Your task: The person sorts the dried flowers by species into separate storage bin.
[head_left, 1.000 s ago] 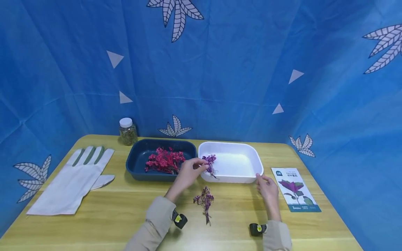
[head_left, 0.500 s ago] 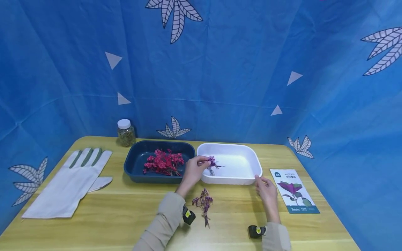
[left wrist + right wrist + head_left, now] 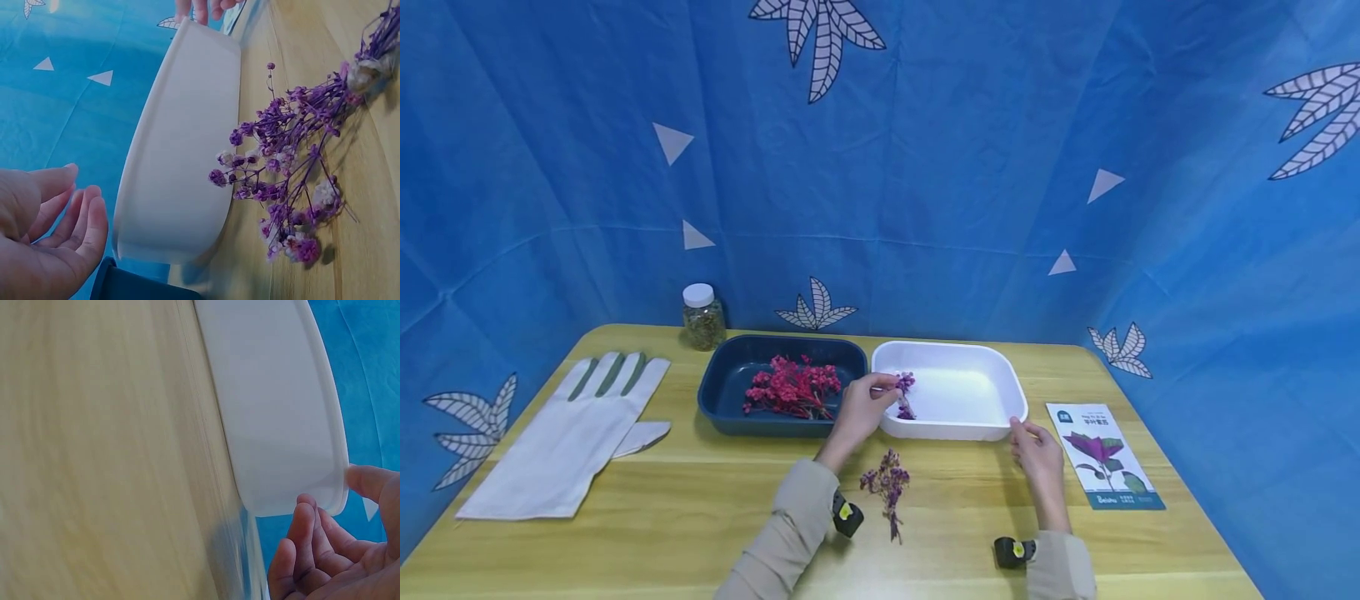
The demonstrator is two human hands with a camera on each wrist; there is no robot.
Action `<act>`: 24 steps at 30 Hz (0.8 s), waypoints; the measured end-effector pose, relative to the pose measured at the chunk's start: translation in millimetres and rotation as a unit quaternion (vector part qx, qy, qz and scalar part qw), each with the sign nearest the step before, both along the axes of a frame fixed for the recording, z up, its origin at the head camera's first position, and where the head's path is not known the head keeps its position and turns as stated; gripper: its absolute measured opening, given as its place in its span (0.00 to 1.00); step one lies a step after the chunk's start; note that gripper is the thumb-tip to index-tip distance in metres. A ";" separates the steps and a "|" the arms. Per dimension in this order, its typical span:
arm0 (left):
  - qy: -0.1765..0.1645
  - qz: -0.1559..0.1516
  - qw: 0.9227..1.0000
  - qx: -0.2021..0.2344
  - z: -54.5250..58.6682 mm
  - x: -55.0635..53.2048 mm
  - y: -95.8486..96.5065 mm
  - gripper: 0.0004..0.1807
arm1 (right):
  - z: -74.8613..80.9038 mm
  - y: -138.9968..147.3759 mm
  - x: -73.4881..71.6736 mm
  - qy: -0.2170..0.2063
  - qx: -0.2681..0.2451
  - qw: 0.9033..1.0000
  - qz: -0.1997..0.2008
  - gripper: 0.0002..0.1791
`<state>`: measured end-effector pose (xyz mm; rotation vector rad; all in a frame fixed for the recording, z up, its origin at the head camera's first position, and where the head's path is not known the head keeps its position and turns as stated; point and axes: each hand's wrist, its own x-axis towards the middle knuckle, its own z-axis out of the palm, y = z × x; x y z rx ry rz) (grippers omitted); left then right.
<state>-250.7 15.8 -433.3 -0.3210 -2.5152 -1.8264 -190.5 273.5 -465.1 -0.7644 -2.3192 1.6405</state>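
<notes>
My left hand (image 3: 867,408) is at the left end of a white tray (image 3: 958,432), beside a small purple dried-flower sprig (image 3: 906,398) in it. In the left wrist view, the thumb and fingers of that hand (image 3: 56,225) stand a little apart, with nothing visible between them. The tray wall hides the sprig there. At the tray's front right corner my right hand (image 3: 1037,450) grips the rim, thumb on top and fingers curled below, as the right wrist view also shows. On the table in front lies another purple dried-flower bunch (image 3: 889,487).
Left of the white tray stands a dark blue tray (image 3: 718,400) with pink dried flowers (image 3: 793,385). Behind it is a lidded glass jar (image 3: 703,321). White gloves (image 3: 550,450) lie at the left, and a printed seed packet (image 3: 1105,458) at the right.
The left hand has moved slightly right over the tray, and its purple sprig has gone from being pinched at the rim to lying inside. The right hand has kept its place.
</notes>
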 end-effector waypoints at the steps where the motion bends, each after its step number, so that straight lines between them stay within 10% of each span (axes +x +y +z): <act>1: 0.001 -0.001 1.000 0.000 -0.1 0.5 -0.2 0.13 | 0.0 0.0 0.3 -0.002 0.000 1.000 -0.001 0.33; 24: 0.034 -0.042 0.998 -0.017 -10.5 37.7 -25.6 0.10 | 0.2 -1.1 0.0 -0.010 0.002 1.000 -0.006 0.35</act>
